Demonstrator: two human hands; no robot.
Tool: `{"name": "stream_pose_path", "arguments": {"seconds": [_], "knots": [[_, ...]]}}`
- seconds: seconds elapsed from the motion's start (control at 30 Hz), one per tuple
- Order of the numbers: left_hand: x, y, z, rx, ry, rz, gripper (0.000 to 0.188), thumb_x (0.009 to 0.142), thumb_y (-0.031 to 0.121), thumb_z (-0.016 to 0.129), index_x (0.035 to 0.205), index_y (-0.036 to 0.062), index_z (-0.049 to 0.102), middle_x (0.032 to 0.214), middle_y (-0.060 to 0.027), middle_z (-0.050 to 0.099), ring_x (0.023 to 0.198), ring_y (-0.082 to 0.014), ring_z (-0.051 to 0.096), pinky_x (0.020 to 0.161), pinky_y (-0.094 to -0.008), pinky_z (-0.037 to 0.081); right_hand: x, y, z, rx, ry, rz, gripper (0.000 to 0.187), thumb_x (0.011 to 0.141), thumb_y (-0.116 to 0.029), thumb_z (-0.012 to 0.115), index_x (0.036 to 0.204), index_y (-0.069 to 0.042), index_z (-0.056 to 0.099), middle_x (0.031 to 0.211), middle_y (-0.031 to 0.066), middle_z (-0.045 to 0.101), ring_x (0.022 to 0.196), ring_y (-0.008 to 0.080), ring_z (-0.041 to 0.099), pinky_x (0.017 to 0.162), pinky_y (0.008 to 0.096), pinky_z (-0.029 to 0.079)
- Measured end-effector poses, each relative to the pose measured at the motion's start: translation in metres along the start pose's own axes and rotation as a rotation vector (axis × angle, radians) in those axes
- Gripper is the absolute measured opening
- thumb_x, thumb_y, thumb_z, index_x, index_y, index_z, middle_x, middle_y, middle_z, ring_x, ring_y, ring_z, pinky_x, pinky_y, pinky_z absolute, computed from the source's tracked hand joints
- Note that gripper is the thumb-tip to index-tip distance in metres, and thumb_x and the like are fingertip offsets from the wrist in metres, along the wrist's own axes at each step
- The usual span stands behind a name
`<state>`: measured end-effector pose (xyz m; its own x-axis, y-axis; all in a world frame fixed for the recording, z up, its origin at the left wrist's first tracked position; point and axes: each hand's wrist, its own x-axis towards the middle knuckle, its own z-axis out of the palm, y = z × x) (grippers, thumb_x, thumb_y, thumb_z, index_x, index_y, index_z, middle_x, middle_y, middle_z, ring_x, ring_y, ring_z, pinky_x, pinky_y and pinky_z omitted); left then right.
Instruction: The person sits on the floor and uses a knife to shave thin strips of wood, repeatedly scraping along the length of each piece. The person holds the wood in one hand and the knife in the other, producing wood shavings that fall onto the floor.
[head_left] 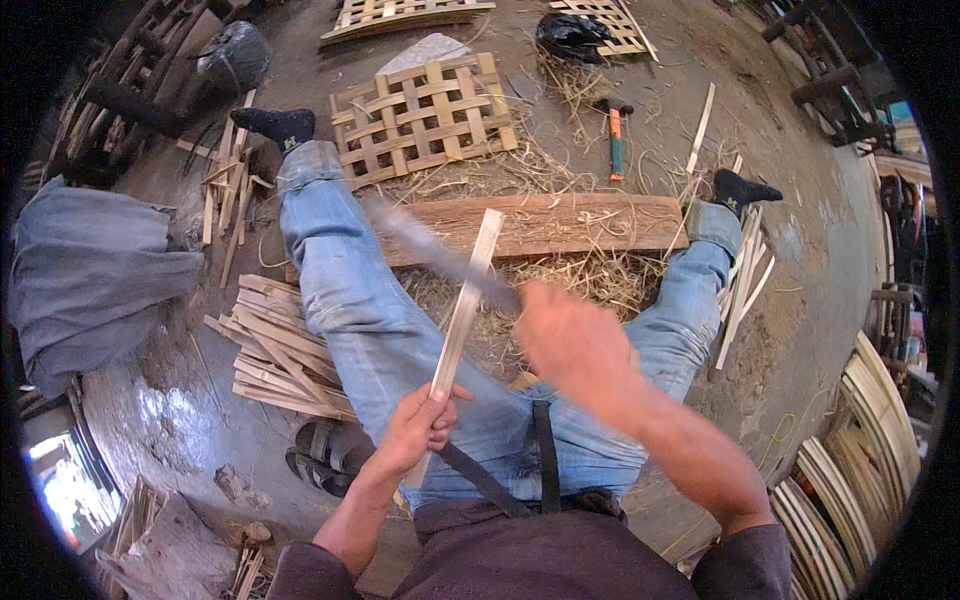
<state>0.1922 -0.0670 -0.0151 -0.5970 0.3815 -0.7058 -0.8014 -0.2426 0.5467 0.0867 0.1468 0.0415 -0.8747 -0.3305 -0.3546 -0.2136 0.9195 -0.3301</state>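
My left hand (420,428) is closed round the lower part of a pale bamboo strip (462,318), which slants up and away over my lap. In my right hand (575,340) is a knife (440,255), its grey blade smeared by motion and pointing up to the left. The blade crosses the strip's upper part; whether it touches the strip I cannot tell. Beyond my hands a reddish wooden plank (570,222) lies across between my lower legs. Thin curled shavings (575,285) are heaped on and around it.
Beyond the plank lies a woven bamboo panel (425,120), with a hammer (615,140) to its right. Cut strips (285,345) are stacked beside my left leg, near a pair of sandals (325,460). A grey cloth (95,275) sits far left. Bundled bamboo slats (840,490) stand at right.
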Motion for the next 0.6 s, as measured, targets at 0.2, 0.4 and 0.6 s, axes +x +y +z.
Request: {"name": "stream_pose_path", "arguments": {"seconds": [0.2, 0.4, 0.6], "knots": [[0.003, -0.012, 0.004, 0.139, 0.061, 0.039, 0.039, 0.104, 0.035, 0.037, 0.108, 0.0013, 0.055, 0.068, 0.0068, 0.037, 0.056, -0.0024, 0.032, 0.048, -0.0192, 0.028, -0.036, 0.036, 0.046, -0.048, -0.071, -0.245, 0.016, 0.086, -0.014, 0.057, 0.091, -0.001, 0.051, 0.082, 0.0193, 0.063, 0.072, 0.0356, 0.066, 0.06, 0.0441, 0.055], [-0.008, -0.012, 0.015, 0.234, 0.077, 0.049, 0.036, 0.104, 0.032, 0.037, 0.104, 0.0022, 0.056, 0.068, 0.0057, 0.04, 0.057, -0.0031, 0.036, 0.05, -0.0198, 0.033, -0.008, 0.077, 0.035, 0.006, -0.012, -0.048, 0.019, 0.081, -0.011, 0.061, 0.093, -0.001, 0.05, 0.076, 0.0192, 0.06, 0.068, 0.0384, 0.063, 0.06, 0.0465, 0.052], [-0.013, -0.013, 0.019, 0.237, 0.05, 0.055, 0.034, 0.104, 0.029, 0.037, 0.104, 0.0015, 0.056, 0.067, 0.005, 0.04, 0.058, -0.0039, 0.037, 0.05, -0.021, 0.033, -0.001, 0.085, 0.019, -0.031, 0.031, -0.108, 0.018, 0.08, -0.011, 0.061, 0.09, -0.001, 0.049, 0.075, 0.0199, 0.061, 0.067, 0.0395, 0.063, 0.059, 0.0475, 0.052]]}}
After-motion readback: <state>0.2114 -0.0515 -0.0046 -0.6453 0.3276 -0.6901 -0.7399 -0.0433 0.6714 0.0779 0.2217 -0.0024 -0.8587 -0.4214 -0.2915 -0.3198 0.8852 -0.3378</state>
